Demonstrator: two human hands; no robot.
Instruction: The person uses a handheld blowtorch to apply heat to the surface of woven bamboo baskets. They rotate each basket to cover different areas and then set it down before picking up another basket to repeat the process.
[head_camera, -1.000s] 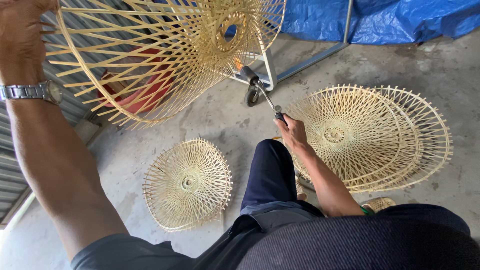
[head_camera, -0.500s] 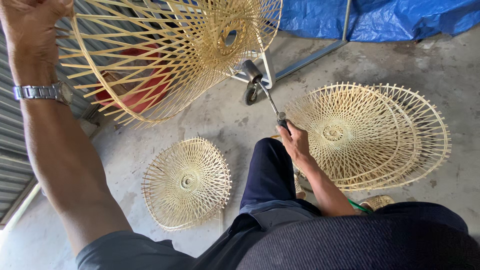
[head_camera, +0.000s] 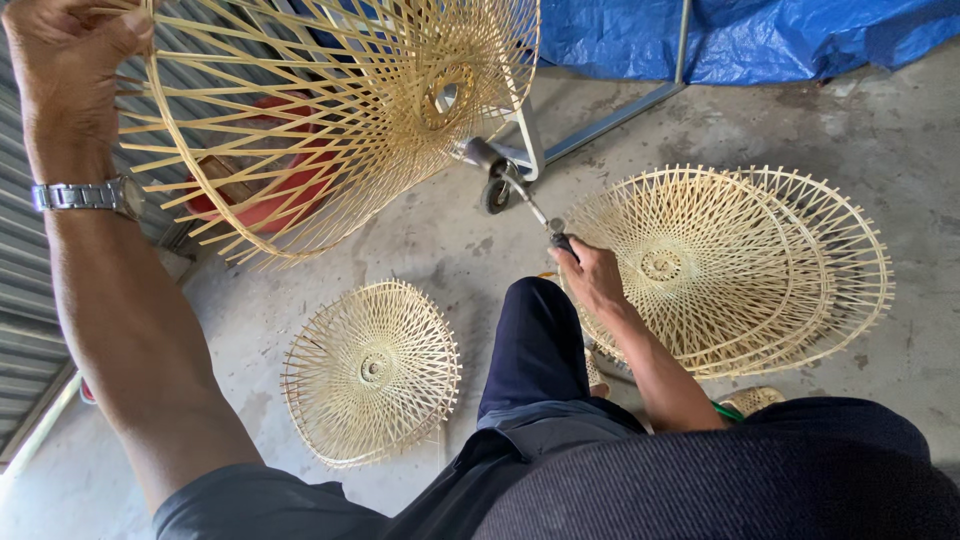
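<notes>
My left hand (head_camera: 70, 55) is raised at the top left, gripping the rim of a large woven bamboo frame (head_camera: 330, 110) shaped like a shallow dome, held up in the air. My right hand (head_camera: 590, 272) is lower, in the middle, closed around the handle of a long thin metal tool (head_camera: 515, 185) whose dark head points up at the frame's centre ring. A metal watch sits on my left wrist. My knee in dark trousers is just below the right hand.
A small woven bamboo disc (head_camera: 372, 368) lies on the concrete floor by my leg. A stack of larger bamboo frames (head_camera: 730, 265) lies to the right. A red container (head_camera: 262, 190) shows behind the held frame. Blue tarpaulin (head_camera: 760, 35), a metal stand with a wheel (head_camera: 497, 195) and a corrugated wall are at the back and left.
My left hand and the frame have dropped slightly lower in view and nearer. The tool tip stays near the frame's centre; the right hand has barely moved.
</notes>
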